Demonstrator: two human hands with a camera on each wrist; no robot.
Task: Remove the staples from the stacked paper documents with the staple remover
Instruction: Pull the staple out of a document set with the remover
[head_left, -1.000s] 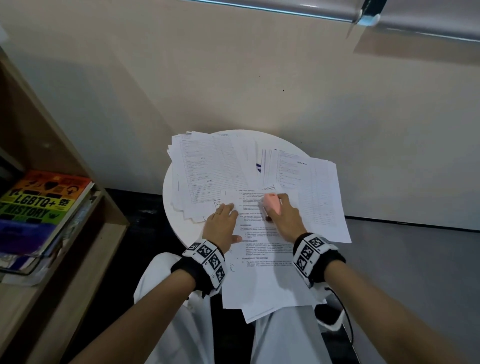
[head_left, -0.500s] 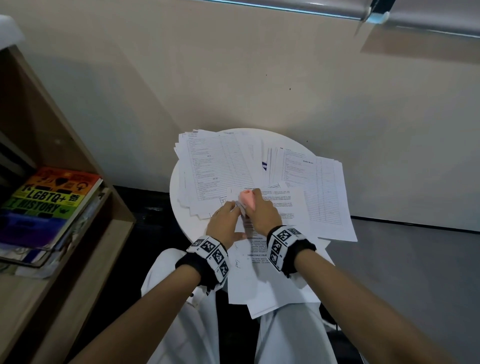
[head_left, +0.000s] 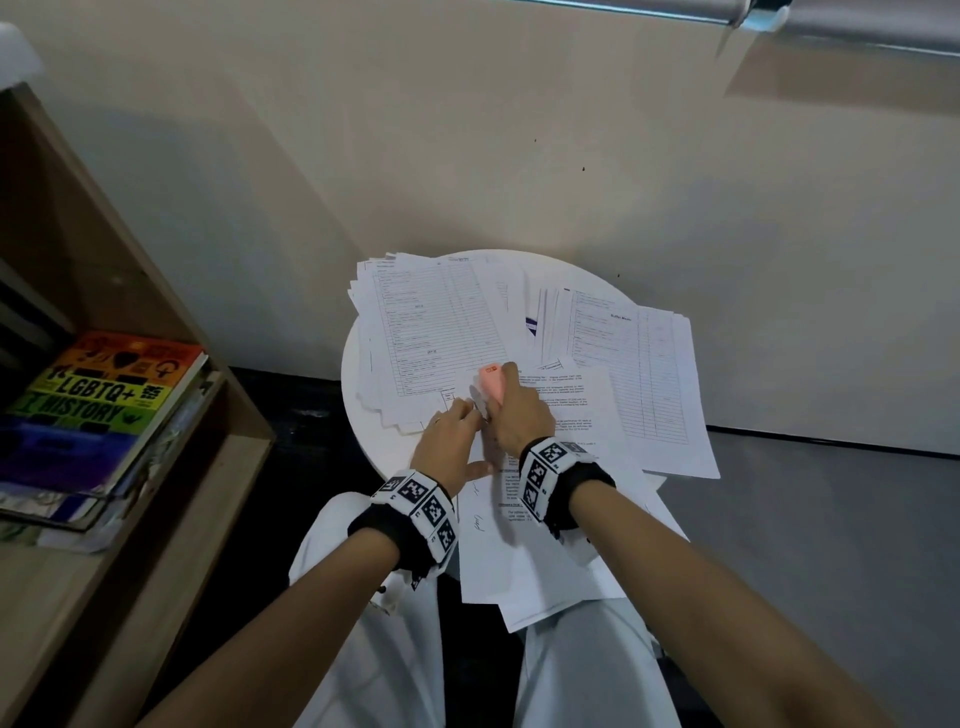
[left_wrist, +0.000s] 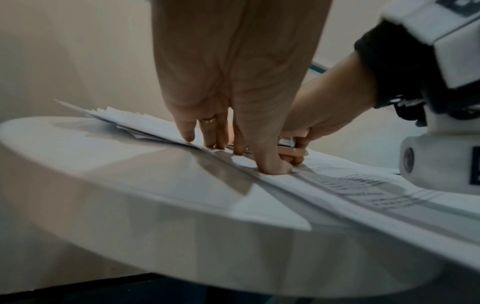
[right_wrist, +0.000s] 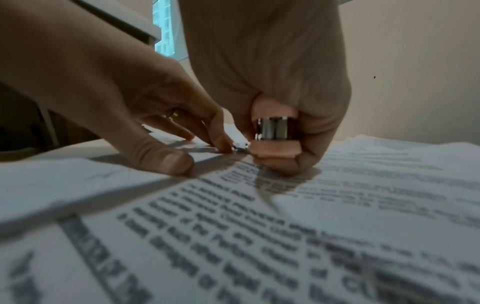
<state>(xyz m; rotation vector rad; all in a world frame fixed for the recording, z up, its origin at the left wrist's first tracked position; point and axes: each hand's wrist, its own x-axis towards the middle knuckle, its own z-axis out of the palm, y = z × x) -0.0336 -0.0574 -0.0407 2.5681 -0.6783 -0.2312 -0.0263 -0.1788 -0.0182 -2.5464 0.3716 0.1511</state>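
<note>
At the near left corner of the printed white paper document (head_left: 550, 415) on the round white table (head_left: 363, 364), your right hand (head_left: 519, 410), clamped round the pink plastic staple remover (head_left: 492, 382), has just arrived from the right; your left hand (head_left: 452, 436) presses the sheet flat, fingers extended, so prying can likely begin.

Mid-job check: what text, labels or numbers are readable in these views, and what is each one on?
"LGBTQ+ HISTORY": cover of the rainbow book on the wooden shelf.
"Buffet Menu": apparent heading on the right-hand paper stack, barely legible.
Printed document under both hands: body text too small or blurred to read in every view.
Wristbands: black-and-white code markers, no words.
Pink staple remover: label unreadable.
</note>
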